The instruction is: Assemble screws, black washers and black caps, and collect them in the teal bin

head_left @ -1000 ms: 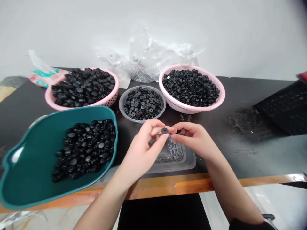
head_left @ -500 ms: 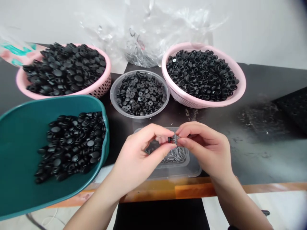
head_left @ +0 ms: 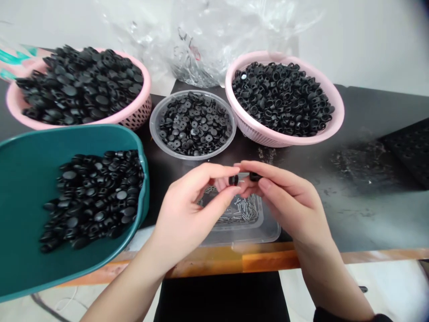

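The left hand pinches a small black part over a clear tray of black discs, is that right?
Not quite: the head view shows silvery metal pieces in the clear tray, not discs. The left hand does pinch a small black part over it.

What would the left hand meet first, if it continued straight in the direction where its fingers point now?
Most likely the right hand, which pinches a black piece just beyond the fingertips of the left hand. Depth is unclear, so I cannot tell whether the two hands touch.
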{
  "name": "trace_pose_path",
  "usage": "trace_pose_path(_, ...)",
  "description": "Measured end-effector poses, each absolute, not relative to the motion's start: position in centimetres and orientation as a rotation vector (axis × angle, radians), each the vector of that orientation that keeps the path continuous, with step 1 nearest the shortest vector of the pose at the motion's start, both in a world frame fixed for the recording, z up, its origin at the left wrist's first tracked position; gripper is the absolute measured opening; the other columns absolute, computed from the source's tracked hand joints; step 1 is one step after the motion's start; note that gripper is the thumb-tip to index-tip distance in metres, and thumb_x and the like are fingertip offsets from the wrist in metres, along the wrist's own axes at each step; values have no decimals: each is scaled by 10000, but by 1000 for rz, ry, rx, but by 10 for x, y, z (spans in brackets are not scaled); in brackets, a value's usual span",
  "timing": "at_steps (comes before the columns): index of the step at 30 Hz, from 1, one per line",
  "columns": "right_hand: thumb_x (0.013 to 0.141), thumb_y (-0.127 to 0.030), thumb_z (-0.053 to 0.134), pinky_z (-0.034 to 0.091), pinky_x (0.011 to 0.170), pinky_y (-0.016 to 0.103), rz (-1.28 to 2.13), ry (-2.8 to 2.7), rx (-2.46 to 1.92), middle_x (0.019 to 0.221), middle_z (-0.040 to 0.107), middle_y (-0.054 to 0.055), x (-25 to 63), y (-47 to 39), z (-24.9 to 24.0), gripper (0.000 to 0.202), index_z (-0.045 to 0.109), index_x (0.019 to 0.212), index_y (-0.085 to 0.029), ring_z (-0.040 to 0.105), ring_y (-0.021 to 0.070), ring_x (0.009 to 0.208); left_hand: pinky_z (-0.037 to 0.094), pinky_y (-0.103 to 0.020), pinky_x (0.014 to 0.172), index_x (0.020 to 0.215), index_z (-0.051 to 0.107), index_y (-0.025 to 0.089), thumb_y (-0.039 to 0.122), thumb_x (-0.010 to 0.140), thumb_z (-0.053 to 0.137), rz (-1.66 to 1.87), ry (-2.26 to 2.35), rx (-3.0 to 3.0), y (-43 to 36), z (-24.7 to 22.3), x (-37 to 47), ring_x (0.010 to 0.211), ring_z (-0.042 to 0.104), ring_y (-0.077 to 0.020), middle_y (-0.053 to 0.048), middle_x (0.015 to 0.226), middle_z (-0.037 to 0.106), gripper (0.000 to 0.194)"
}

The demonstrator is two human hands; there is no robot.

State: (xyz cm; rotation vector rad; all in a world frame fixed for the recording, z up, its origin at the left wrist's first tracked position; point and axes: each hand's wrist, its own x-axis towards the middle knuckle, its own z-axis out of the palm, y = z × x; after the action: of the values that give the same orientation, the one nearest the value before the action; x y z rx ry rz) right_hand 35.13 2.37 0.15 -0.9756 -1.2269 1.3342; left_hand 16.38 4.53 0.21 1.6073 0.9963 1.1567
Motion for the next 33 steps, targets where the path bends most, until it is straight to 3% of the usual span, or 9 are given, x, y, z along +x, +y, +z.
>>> trace_pose_path(3, 1012, -160, 630, 653, 865, 266, 1455, -1109, -923, 1114, 809, -6, 350, 24, 0, 298, 785, 1196, -336, 777, 123, 891, 595, -164, 778, 1067, 721, 248, 115, 923, 717, 1189, 949, 1549, 45, 2, 165, 789, 682, -72, 49, 860, 678, 195)
trace_pose_path(6, 886, -147, 795, 637, 717, 180, 1550, -993, -893, 920, 814, -30, 351, 29, -1, 236, 825, 1053, -310, 744, 82, 709, 586, -171, 777, 1076, 710, 252, 85, 913, 717, 1179, 894, 1595, 43, 1, 165, 813, 680, -79, 48, 845, 667, 233)
trace_pose_path(8, 822, -154, 856, 618, 703, 145, 1628, -913, -883, 849, 807, -33, 352, 32, -1, 220, 838, 994, -290, 727, 66, 680, 566, -166, 781, 1070, 704, 250, 71, 892, 735, 1194, 895, 1642, 43, 0, 165, 826, 666, -77, 49, 848, 661, 254)
trace_pose_path(14, 906, -155, 766, 615, 743, 132, 1806, -749, -738, 794, 817, -17, 353, 33, 2, 156, 839, 1011, -243, 756, 66, 734, 552, -189, 805, 1088, 698, 238, 30, 876, 724, 1201, 906, 1730, 41, -3, 164, 826, 651, -73, 53, 869, 671, 298)
trace_pose_path(23, 839, -142, 828, 608, 701, 121, 1794, -714, -773, 799, 817, -21, 351, 34, 0, 133, 844, 926, -241, 758, 66, 702, 569, -205, 837, 1094, 707, 184, 38, 889, 713, 1206, 958, 1802, 40, -3, 165, 856, 667, -78, 31, 901, 701, 251)
trace_pose_path(33, 828, -175, 844, 582, 649, 138, 1704, -831, -922, 764, 810, -4, 354, 35, -1, 117, 853, 922, -245, 739, 76, 670, 544, -123, 869, 1070, 692, 130, 100, 931, 720, 1191, 1005, 2152, 45, -2, 167, 880, 687, -47, 11, 959, 755, 145)
